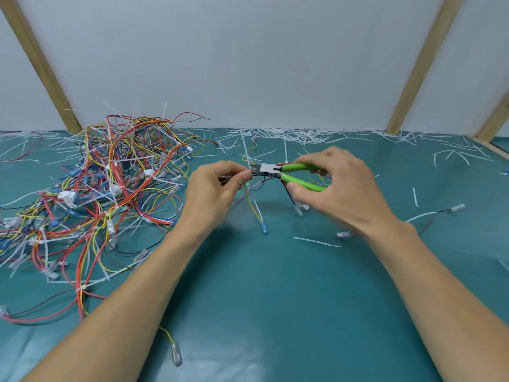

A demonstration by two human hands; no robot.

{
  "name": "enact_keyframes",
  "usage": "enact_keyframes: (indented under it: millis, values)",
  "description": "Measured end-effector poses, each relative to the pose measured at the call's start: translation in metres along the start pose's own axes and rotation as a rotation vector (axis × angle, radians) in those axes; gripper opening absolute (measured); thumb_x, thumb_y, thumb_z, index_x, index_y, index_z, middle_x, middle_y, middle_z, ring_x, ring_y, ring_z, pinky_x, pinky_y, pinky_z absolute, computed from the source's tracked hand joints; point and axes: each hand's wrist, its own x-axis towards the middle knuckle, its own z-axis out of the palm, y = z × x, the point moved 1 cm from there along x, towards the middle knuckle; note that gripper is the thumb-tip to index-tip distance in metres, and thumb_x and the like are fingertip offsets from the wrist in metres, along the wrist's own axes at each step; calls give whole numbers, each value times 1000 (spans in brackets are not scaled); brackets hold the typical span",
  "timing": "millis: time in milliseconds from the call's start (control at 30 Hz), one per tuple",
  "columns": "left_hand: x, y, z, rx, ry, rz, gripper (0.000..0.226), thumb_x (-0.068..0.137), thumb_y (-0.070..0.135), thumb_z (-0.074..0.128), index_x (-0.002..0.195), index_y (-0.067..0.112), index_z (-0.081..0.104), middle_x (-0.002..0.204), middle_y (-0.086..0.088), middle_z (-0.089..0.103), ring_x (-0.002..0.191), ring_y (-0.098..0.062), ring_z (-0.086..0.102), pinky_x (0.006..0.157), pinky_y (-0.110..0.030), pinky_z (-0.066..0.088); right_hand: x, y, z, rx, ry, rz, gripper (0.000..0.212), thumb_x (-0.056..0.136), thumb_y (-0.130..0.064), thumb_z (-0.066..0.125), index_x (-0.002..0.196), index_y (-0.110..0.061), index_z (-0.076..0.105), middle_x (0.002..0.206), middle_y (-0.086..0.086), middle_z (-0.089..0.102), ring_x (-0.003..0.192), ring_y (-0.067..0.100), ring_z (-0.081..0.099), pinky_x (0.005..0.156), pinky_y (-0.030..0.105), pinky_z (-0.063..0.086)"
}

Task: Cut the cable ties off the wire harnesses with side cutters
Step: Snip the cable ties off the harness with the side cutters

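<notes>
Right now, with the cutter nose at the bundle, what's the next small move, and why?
Probably squeeze the green handles. The right hand holds the side cutters with their nose against the small wire harness that the left hand pinches above the mat. Whether the blades straddle only the tie is too small to tell, so check first.
</notes>
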Motion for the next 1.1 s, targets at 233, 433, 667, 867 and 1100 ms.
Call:
enact_keyframes:
  millis: [233, 433, 667, 867, 1100]
  values:
    - [1, -3, -2, 123, 71, 144, 9, 84, 23, 80, 92, 19, 81, 74, 18, 65, 71, -7, 57, 67, -17, 42, 1, 4, -4, -3, 25, -48, 45, 75, -66, 69, 111, -39, 76, 93, -5, 62, 92, 18, 57, 83, 34, 46]
    - [1, -3, -1, 176, 99, 224, 11, 84, 24, 79, 93, 18, 81, 76, 3, 72, 71, -20, 58, 68, -39, 48, 1, 5, -4, -29, 48, -65, 39, 76, -55, 74, 112, -40, 75, 98, -4, 63, 96, 18, 56, 84, 34, 45]
    - [3, -4, -3, 267, 83, 281, 12, 87, 31, 75, 89, 20, 80, 71, 3, 69, 68, -23, 54, 75, -56, 45, 1, 5, -3, -51, 78, -101, 41, 75, -49, 77, 114, -38, 75, 98, -6, 61, 98, 14, 50, 81, 28, 38]
    - [2, -1, -4, 316, 85, 288, 14, 88, 34, 73, 88, 22, 79, 71, 5, 67, 69, -23, 55, 78, -51, 42, 0, 5, -2, -44, 98, -112, 43, 74, -49, 78, 115, -36, 76, 97, -6, 60, 98, 13, 49, 81, 27, 36]
    - [1, 0, -3, 343, 95, 288, 15, 89, 36, 71, 89, 23, 79, 73, 5, 67, 74, -22, 56, 82, -41, 32, -1, 2, -1, -43, 82, -114, 40, 75, -49, 77, 113, -37, 76, 97, -5, 59, 97, 16, 52, 82, 29, 40]
